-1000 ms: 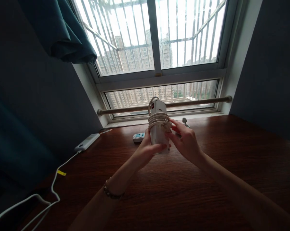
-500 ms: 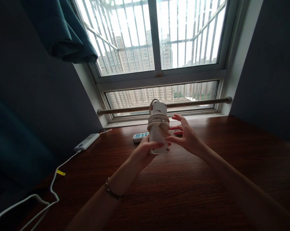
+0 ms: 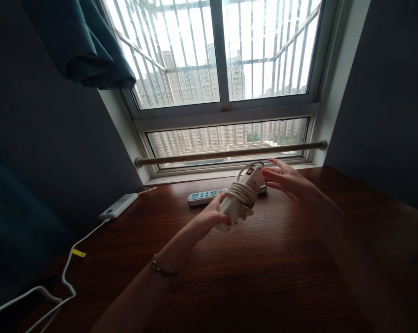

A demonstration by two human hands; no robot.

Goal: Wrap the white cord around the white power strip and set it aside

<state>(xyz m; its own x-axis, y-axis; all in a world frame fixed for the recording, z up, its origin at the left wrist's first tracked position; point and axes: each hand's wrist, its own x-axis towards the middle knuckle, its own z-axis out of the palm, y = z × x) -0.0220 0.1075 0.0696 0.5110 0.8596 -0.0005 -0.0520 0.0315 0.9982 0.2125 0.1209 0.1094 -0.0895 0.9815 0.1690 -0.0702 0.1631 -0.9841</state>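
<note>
My left hand [image 3: 214, 215] grips the lower end of a white power strip [image 3: 241, 196] with its white cord wound around the middle. The strip tilts up to the right, its red switch end near my right hand. My right hand [image 3: 288, 180] is open, fingers spread, its fingertips at the strip's upper end. Both hands hover above the dark wooden table [image 3: 264, 277].
A second white power strip [image 3: 205, 196] lies flat near the window sill. A white power bank [image 3: 117, 206] with a white cable [image 3: 66, 273] sits at the left edge. A wooden rail [image 3: 195, 156] runs along the window; a teal curtain [image 3: 87, 46] hangs upper left.
The wound power strip went from upright to tilted toward the right. My right hand let go of its middle, opened and moved right to its upper end.
</note>
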